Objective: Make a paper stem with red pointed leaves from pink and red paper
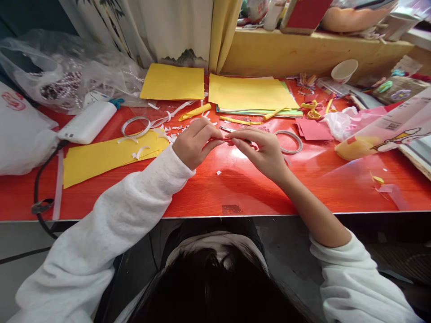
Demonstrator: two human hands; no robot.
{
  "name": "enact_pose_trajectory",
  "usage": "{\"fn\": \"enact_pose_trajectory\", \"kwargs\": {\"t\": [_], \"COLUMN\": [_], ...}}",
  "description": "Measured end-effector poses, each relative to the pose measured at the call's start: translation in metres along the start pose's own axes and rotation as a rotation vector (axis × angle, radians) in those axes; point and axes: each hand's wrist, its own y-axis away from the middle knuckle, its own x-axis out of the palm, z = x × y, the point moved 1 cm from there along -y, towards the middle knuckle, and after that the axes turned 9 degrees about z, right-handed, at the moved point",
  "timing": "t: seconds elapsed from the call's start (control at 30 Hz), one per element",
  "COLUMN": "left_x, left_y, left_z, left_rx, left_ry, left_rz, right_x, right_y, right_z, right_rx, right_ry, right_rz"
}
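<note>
Over the middle of the red table, my left hand [199, 141] and my right hand [261, 146] meet with their fingertips pinched. Between them stretches a thin strip of red paper [226, 140], seen nearly edge-on, one end in each hand. A small pointed metal tip [226, 129] shows just behind the strip; whether my right hand holds that tool too, I cannot tell. White paper scraps lie beside my left hand. Close to my right hand is a roll of white tape [288, 141], lying flat. Yellow rolled paper tubes [240, 120] rest beyond my fingers.
Yellow paper sheets [249, 92] are stacked at the back, and yellow strips [101, 157] lie left under another tape roll [136, 127]. Red paper squares [314, 129], yellow-handled scissors [312, 109] and a paper cup [344, 71] are on the right. A white power bank [88, 122] sits left.
</note>
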Motion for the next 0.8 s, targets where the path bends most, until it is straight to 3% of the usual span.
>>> {"fn": "enact_pose_trajectory", "kwargs": {"t": [0.23, 0.5, 0.8], "left_x": [0.004, 0.01, 0.008], "left_y": [0.002, 0.006, 0.005], "left_z": [0.002, 0.005, 0.009], "left_rx": [0.042, -0.145, -0.105], "left_ry": [-0.026, -0.085, -0.164], "left_rz": [-0.017, 0.067, 0.061], "right_x": [0.006, 0.006, 0.01], "right_y": [0.0, 0.0, 0.0], "right_z": [-0.002, -0.005, -0.007], "right_rx": [-0.124, -0.103, 0.014], "right_ry": [0.271, 0.303, 0.281], "right_rz": [-0.023, -0.042, 0.064]}}
